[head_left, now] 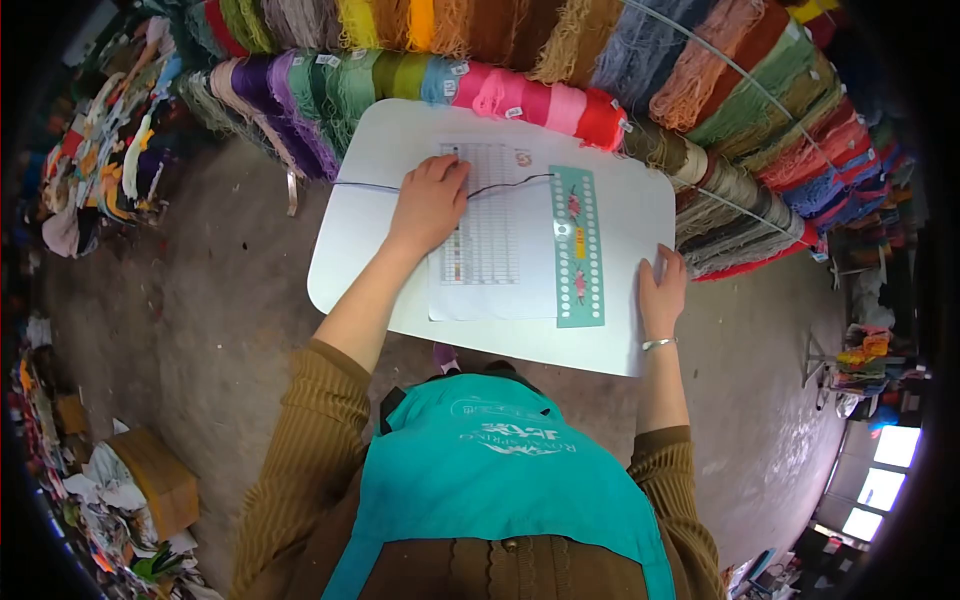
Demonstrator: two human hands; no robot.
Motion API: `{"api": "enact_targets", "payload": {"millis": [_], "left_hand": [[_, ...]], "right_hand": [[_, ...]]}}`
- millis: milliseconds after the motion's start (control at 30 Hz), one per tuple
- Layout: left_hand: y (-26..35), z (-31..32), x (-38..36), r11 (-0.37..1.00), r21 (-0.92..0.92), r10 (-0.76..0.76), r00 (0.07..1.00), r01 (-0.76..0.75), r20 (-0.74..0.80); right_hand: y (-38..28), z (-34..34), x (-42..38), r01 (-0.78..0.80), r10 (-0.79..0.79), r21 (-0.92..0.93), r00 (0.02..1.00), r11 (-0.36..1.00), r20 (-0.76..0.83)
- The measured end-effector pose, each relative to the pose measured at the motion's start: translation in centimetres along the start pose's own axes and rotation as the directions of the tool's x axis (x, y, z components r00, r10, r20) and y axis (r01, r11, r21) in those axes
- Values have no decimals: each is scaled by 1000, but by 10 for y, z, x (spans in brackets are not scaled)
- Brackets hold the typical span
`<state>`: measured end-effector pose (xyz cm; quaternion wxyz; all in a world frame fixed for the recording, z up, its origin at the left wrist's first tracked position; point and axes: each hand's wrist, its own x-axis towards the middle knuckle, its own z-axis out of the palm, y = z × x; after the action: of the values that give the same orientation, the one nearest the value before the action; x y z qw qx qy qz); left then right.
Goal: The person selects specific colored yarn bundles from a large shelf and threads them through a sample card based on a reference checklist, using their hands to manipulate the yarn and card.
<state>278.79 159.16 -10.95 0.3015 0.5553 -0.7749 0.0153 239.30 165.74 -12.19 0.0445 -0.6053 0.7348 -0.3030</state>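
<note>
My left hand [430, 200] lies palm down on a white printed sheet [490, 300] with a table of small rows, its fingers stretched out. A dark thread [510, 184] runs under this hand, from the left edge of the white table [370, 270] to the top of a green card [579, 245]. The card has a row of white holes down each long side, with pink flower prints and a yellow patch between them. At the table's right edge rests my right hand [663, 290], thumb apart from the fingers, with a bracelet on the wrist.
Racks of coloured yarn hanks [520, 95] stand behind the table and along its right side. Mixed yarn bundles [110, 130] pile up at the far left. A cardboard box [155, 480] sits on the floor at lower left, beside wrappings and scraps.
</note>
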Motion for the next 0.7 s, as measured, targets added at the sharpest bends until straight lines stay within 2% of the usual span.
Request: {"api": "enact_targets", "payload": {"millis": [433,700], "left_hand": [[-5,-2,5,995,3,-103,991,104,90],[3,5,11,988,52,-147,988,144,41]], "right_hand": [[-5,4,2,-26,25,-35,1000,999,-6],[-6,2,1,-16,16,-46,1000,999,1]]}}
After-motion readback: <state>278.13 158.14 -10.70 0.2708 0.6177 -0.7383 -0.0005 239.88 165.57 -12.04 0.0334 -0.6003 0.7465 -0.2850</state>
